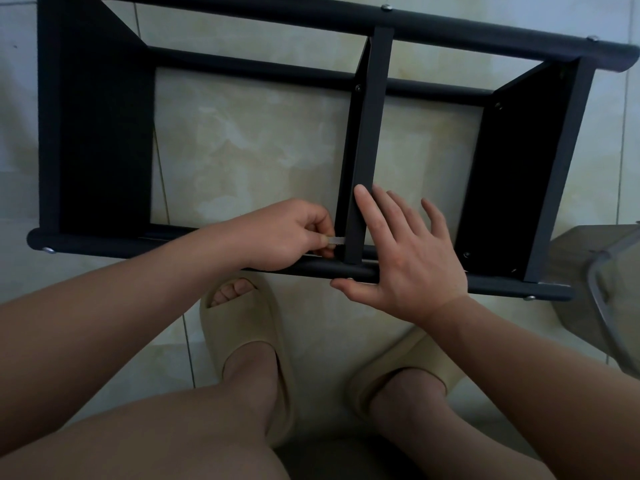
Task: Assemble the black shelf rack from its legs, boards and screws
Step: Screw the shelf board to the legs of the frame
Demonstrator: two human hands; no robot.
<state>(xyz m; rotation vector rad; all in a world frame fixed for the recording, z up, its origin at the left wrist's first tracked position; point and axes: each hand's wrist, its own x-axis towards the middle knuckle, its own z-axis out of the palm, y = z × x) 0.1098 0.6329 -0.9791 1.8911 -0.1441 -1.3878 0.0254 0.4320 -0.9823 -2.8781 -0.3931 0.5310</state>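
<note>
The black shelf rack (pixel 104 133) lies on its side on the tiled floor, its round legs running left to right. A left board, a middle board (pixel 367 140) and a right board (pixel 519 174) stand between the legs. My left hand (pixel 287 233) pinches a small silver tool (pixel 336 240) against the near end of the middle board, just above the near leg (pixel 138 245). My right hand (pixel 405 258) lies flat with spread fingers on the middle board's near end, its thumb on the near leg. Silver screw heads (pixel 387 8) show on the legs.
My feet in cream slippers (pixel 249 341) stand on the beige tiles just below the rack. A clear plastic container (pixel 616 299) sits on a grey surface at the right edge, close to the rack's right end.
</note>
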